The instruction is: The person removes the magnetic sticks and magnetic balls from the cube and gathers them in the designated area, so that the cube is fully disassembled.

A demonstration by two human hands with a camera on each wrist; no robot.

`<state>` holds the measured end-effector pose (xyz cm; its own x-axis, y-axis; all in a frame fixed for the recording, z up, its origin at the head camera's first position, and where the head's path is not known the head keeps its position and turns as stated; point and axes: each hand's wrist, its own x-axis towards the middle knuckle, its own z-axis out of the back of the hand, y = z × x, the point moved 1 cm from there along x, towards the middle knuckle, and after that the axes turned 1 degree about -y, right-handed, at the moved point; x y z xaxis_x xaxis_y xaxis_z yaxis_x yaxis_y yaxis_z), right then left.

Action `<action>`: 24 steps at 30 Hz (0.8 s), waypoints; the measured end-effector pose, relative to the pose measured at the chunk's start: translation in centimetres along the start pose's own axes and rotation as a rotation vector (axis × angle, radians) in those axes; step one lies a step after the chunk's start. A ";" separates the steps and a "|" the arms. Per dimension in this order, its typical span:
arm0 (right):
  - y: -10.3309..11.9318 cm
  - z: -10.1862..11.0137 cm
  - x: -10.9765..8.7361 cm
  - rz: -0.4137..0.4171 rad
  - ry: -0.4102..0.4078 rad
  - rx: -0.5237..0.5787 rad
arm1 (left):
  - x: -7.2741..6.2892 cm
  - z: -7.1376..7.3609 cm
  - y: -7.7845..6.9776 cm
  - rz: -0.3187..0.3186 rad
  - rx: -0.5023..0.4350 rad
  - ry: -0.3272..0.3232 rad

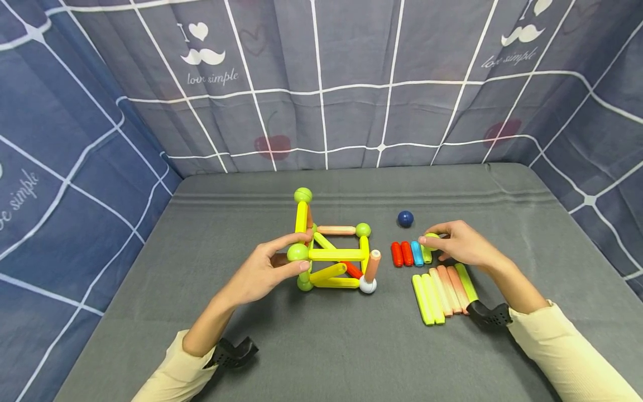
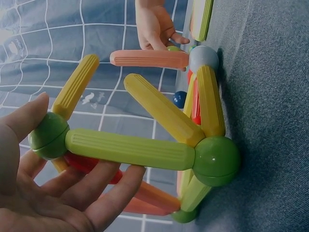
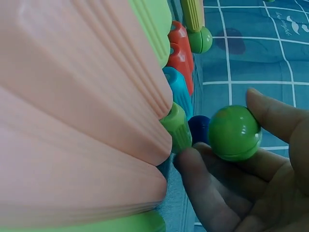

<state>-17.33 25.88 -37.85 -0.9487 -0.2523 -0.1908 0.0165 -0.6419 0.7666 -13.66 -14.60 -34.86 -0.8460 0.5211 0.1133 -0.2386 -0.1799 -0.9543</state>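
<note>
My left hand (image 1: pixel 253 276) holds a green ball (image 1: pixel 298 253) at the near upper corner of a frame of magnetic rods and balls. Yellow rods (image 1: pixel 335 255) and green balls make up most of this frame, with a white ball (image 1: pixel 368 285) at its near right corner. From that ball a salmon rod (image 1: pixel 373 266) sticks up, its top end free. In the left wrist view, a green rod (image 2: pixel 130 150) lies along my fingers. To the right, my right hand (image 1: pixel 464 244) pinches a loose green ball (image 3: pixel 235 133) between thumb and fingers, over the short rods.
Below my right hand lie short red (image 1: pixel 397 254), blue (image 1: pixel 417 254) and green rods in a row. Nearer me is a row of long yellow-green (image 1: pixel 423 300) and salmon rods (image 1: pixel 447 290). A dark blue ball (image 1: pixel 405 219) sits behind. A checked curtain (image 1: pixel 351 123) borders the grey table.
</note>
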 end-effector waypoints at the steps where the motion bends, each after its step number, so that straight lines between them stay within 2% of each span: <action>1: 0.0 0.1 0.0 0.003 -0.014 0.000 | 0.0 0.0 0.0 -0.003 0.000 0.001; 8: 0.5 0.9 1.7 0.039 -0.108 0.010 | 0.1 0.0 0.2 -0.020 0.004 -0.002; 16: -0.2 1.6 4.9 -0.020 -0.059 0.007 | -0.1 -0.1 0.2 -0.019 0.022 -0.010; 24: -0.6 1.3 5.8 -0.034 -0.054 -0.026 | 0.0 0.0 0.0 -0.021 0.016 -0.012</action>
<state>-23.28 25.77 -38.59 -0.9645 -0.1906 -0.1829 -0.0091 -0.6681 0.7441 -13.67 -14.57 -34.89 -0.8462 0.5151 0.1360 -0.2633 -0.1823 -0.9473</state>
